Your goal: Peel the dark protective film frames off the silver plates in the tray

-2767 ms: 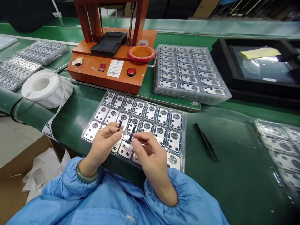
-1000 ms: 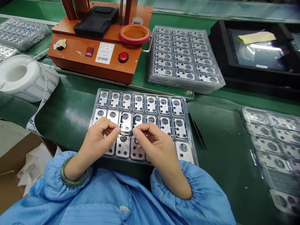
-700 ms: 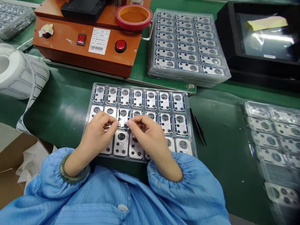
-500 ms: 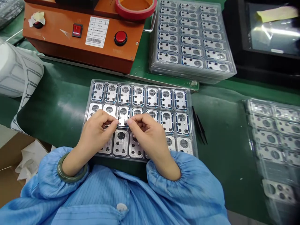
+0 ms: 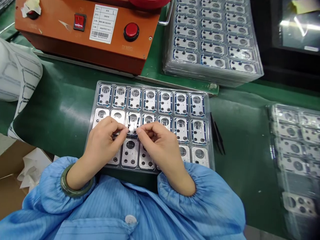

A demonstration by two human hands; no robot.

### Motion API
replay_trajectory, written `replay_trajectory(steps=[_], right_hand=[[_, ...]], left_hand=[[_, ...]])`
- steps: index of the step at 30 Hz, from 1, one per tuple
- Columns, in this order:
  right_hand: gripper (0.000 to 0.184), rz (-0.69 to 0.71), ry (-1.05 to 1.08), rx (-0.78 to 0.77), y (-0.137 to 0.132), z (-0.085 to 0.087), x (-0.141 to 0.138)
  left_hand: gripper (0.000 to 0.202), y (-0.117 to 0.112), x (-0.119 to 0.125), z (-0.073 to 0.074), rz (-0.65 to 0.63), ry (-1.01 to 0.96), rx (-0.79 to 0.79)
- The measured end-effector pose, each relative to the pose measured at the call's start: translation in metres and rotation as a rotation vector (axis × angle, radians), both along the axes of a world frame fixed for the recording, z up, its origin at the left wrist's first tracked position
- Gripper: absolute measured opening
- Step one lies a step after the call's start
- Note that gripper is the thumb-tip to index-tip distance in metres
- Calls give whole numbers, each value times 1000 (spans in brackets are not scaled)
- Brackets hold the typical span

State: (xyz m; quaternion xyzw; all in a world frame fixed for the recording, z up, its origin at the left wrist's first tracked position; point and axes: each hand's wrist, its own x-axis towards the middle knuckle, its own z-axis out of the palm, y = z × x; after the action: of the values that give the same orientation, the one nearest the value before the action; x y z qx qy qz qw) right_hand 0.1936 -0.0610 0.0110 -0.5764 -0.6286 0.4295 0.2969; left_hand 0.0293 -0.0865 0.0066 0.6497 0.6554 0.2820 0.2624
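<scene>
Head view:
- Left hand [image 5: 103, 148] and right hand [image 5: 160, 145] have come together, fingertips almost meeting, what they pinch hidden
- Both sit over a silver blue-edged metal plate [image 5: 133, 119], second row of a clear plastic tray [image 5: 150, 84] on the green table [image 5: 57, 113]

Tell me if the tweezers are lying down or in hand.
Lying down: the tweezers rest on the green mat right of the tray, with nothing touching them.

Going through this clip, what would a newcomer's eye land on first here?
The left hand and right hand meet at the centre, over a clear plastic tray of silver metal plates edged in blue. Above it stands an orange box-shaped machine with a round red push button. A green bangle circles the left wrist beside a gathered blue sleeve.
</scene>
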Motion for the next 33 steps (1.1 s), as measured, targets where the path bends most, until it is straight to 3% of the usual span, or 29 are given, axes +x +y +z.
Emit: replay_trajectory(steps=[33], right_hand=[[12, 5, -67, 68, -3, -4, -1]], left_hand=[[12, 1, 2, 0, -21, 107, 36]])
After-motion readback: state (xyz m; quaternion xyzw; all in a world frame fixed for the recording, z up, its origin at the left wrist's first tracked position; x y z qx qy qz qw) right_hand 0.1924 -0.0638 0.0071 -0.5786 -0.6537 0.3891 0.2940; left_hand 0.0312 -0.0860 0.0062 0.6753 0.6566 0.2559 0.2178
